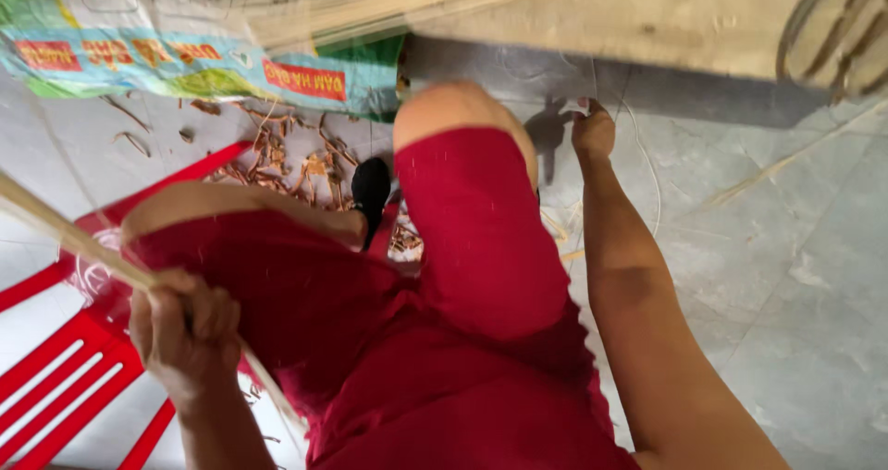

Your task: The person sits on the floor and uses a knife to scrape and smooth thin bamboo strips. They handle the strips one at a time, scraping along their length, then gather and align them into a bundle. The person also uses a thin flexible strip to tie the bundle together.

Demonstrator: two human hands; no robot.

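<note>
Your left hand [185,336] was clenched around a pale strip [69,237] over your lap. Your right hand [592,129] reached to the grey floor [795,276]; I could not tell its fingers' state.

Home craft workshop: cane strips [65,234], floor shavings [296,165], sacks [185,54]

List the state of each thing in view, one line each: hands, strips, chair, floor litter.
left hand: fingers closed around a pale strip
pale strip: held, running diagonally up to the left edge
right hand: reaching down to the floor, at thin strands; grip unclear
thin strands: loose, curving on the grey floor
red plastic chair: standing at the person's left
bark scraps: scattered on the floor
printed sack: lying flat, strips across it
</note>
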